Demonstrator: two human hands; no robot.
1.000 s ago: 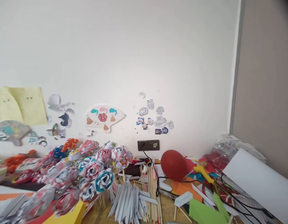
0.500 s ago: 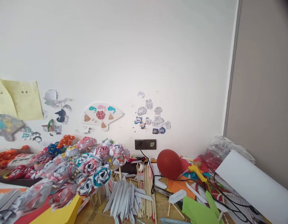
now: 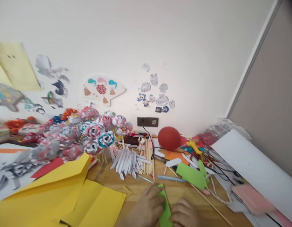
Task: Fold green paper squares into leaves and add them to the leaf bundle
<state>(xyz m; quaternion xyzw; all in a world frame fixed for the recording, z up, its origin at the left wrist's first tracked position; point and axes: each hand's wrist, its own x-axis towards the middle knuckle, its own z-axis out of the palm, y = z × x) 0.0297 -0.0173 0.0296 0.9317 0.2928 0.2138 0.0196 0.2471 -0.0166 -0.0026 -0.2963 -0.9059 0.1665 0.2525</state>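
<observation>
A narrow piece of green paper (image 3: 166, 212), seemingly folded, lies on the wooden table at the lower middle of the head view. My left hand (image 3: 147, 206) is on its left side, curled fingers pressing on the paper. At the right edge, my right hand (image 3: 183, 215) has its fingers bent and closed against the same paper. Both hands are a little blurred, and their wrists run out of the bottom of the view. A light blue pen-like stick (image 3: 171, 178) lies just beyond them. Yellow paper sheets (image 3: 98, 205) are spread left of my left hand.
Folded white paper strips (image 3: 127, 162) and wooden sticks (image 3: 147, 157) lie behind my hands. Paper roses (image 3: 94, 130) are heaped at the left. A red balloon (image 3: 169, 138), green paper scraps (image 3: 192, 176), black cables (image 3: 221, 170) and a white sheet (image 3: 252, 160) crowd the right.
The view has tilted down, so the wall and table items sit higher in the picture. Both my hands and the green paper between them have come into view.
</observation>
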